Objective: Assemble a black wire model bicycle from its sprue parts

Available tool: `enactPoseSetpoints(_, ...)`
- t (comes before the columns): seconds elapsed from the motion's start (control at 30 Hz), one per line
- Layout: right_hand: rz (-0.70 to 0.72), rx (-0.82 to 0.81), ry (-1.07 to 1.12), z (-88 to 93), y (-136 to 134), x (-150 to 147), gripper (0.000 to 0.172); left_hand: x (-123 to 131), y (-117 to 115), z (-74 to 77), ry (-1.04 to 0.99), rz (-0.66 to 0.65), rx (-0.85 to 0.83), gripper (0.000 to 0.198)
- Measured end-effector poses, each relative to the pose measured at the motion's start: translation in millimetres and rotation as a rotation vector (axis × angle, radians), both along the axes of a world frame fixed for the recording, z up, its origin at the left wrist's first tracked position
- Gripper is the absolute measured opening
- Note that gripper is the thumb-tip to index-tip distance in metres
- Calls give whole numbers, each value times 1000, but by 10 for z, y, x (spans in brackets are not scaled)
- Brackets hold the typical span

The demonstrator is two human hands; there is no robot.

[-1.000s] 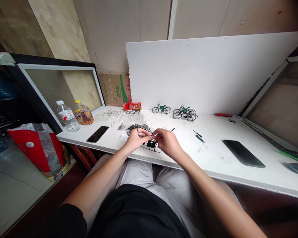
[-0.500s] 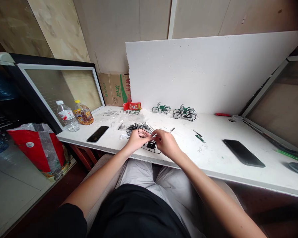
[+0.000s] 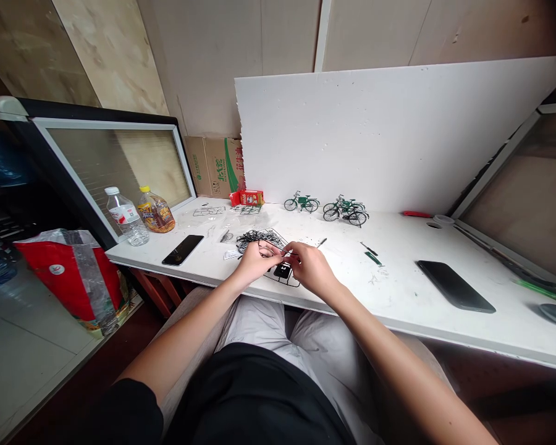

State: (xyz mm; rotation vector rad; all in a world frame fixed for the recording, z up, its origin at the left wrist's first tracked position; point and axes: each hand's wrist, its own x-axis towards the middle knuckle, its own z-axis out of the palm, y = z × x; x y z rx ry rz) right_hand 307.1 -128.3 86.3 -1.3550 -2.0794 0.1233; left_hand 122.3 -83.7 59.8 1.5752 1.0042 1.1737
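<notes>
Left hand [image 3: 258, 262] and right hand [image 3: 311, 266], close together — both pinching a thin dark part [image 3: 285, 253], likely for steadiness — above black plastic frame [image 3: 282, 271].

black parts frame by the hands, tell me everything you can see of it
The black parts frame looks like moulded plastic: thin bars around small dark pieces, one of them block-like. It lies on the white table, partly hidden by the left hand and right hand. A tangled black heap adjoins it; whether either hand touches it is unclear.
</notes>
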Motion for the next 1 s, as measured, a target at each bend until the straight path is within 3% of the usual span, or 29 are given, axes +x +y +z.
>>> enactPoseSetpoints(0.2,3,-21,6,4,1,-7,35,5,-8,0,22,14,-7,25)
enactPoseSetpoints(0.5,78,-45,96,-19,31,-1,34,84,-17,-55,-54,-66,13,22)
enactPoseSetpoints(0.77,258,-128,312,11,154,184,10,0,-2,79,-138,-36,-89,25)
enactPoseSetpoints(1.0,305,-259,400,-30,279,339,31,-84,35,148,-220,25,-95,28)
